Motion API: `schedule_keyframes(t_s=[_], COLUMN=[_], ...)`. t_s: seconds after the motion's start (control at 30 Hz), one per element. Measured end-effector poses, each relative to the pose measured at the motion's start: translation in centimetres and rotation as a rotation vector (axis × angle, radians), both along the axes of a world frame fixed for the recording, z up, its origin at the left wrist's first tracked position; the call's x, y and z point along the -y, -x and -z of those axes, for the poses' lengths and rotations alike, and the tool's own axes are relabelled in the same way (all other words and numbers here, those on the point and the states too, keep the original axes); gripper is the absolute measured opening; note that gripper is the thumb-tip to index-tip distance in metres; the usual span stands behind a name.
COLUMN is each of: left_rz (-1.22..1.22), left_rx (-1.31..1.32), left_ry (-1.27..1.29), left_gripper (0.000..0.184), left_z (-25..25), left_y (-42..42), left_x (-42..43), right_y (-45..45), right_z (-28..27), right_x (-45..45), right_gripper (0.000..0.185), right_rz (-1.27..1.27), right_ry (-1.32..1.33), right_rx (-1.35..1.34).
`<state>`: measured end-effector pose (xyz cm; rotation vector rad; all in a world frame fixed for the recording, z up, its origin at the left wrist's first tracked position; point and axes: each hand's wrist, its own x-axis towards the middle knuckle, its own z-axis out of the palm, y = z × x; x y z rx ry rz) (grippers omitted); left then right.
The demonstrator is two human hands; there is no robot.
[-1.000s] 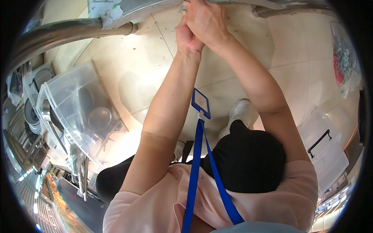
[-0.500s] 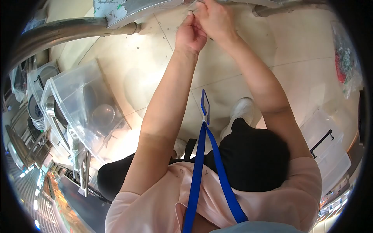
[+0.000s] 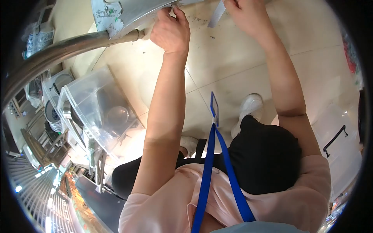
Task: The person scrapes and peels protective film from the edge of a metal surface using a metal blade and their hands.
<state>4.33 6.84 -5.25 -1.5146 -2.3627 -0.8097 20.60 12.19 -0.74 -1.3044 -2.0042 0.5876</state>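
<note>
My left hand is at the lower edge of a silvery metal panel, thumb and forefinger drawn together at the rim. Whatever they pinch there is too small to make out. To its right, my right hand is closed near the top of the view, its fingertips partly cut off by the frame. A thin greyish strip, possibly tape, hangs down beside those fingers and seems held by them. A torn, printed paper label is stuck on the panel's left part.
A curved metal tube runs below the panel on the left. Clear plastic bins and stacked bowls stand to the left. Another clear bin with a black handle is at right. A blue lanyard hangs over the tiled floor.
My hands were together at the panel's edge and are now apart. The left has moved left along the rim; the right has moved right, with the greyish strip now showing beside it.
</note>
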Motion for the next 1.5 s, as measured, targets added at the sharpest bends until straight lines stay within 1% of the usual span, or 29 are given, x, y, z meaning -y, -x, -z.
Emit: schedule_keyframes(t_s=[0.07,0.17,0.27,0.37,0.47,0.57,0.67,0.7,0.8,0.83,0.93,1.03,1.13,1.27,1.37,1.43,1.5], left_rz=[0.008,0.020,0.079,0.127,0.142,0.160,0.162,0.121,0.076,0.084,0.094,0.078,0.090,0.060,0.050,0.031,-0.008], left_rx=[-0.090,-0.150,-0.154,-0.131,-0.005,0.000,0.173,0.247,0.193,0.177,0.109,0.030,0.003,0.136,0.203,0.224,0.363], left_ry=[-0.009,-0.019,-0.104,-0.180,-0.191,-0.183,-0.214,-0.163,-0.158,-0.158,-0.165,-0.221,-0.254,-0.285,-0.314,-0.340,-0.244], left_gripper=[0.014,0.011,0.010,0.010,0.006,0.008,0.015,0.020,0.021,0.023,0.022,0.011,0.011,0.011,0.012,0.012,0.014], left_z=[0.0,-0.2,0.2,0.7,0.7,0.9,1.7,1.3,0.0,-0.6,-1.1,-0.6,-0.3,-0.1,0.2,0.7,0.8], left_y=[0.1,0.2,0.3,0.6,0.8,1.0,0.8,0.6,0.1,0.0,-0.4,-0.4,-0.4,-0.3,-0.1,0.4,0.8], left_x=[-0.2,-0.3,-0.5,-0.8,-0.6,0.1,1.1,1.4,0.9,0.6,-0.2,-0.6,-0.7,-0.8,-0.7,-0.2,0.7], right_y=[-0.3,-0.5,-0.7,-1.0,-1.3,-1.5,-1.6,-1.5,-1.4,-1.3,-1.3,-1.2,-1.1,-1.0,-1.1,-1.0,-0.8], right_z=[0.3,0.6,0.5,1.3,1.2,1.5,1.7,1.8,1.9,1.9,1.8,1.6,1.7,1.9,1.8,1.9,2.0], right_x=[0.5,1.1,1.2,1.0,0.9,1.0,1.1,1.1,1.4,1.4,1.4,1.5,1.7,1.8,1.8,2.0,2.0], right_gripper=[0.015,0.015,0.015,0.016,0.018,0.018,0.018,0.018,0.018,0.018,0.017,0.016,0.015,0.015,0.019,0.020,0.020], right_rz=[-0.037,-0.058,-0.082,-0.082,-0.079,-0.077,-0.084,-0.084,-0.092,-0.098,-0.110,-0.117,-0.121,-0.133,-0.163,-0.150,-0.148], right_ry=[0.012,0.060,0.123,0.087,0.124,0.123,0.109,0.107,0.104,0.104,0.125,0.141,0.145,0.180,0.297,0.308,0.343], right_rx=[-0.054,-0.109,-0.108,-0.093,-0.106,-0.086,-0.112,-0.111,-0.104,-0.102,-0.112,-0.147,-0.153,-0.106,-0.039,-0.086,-0.120])
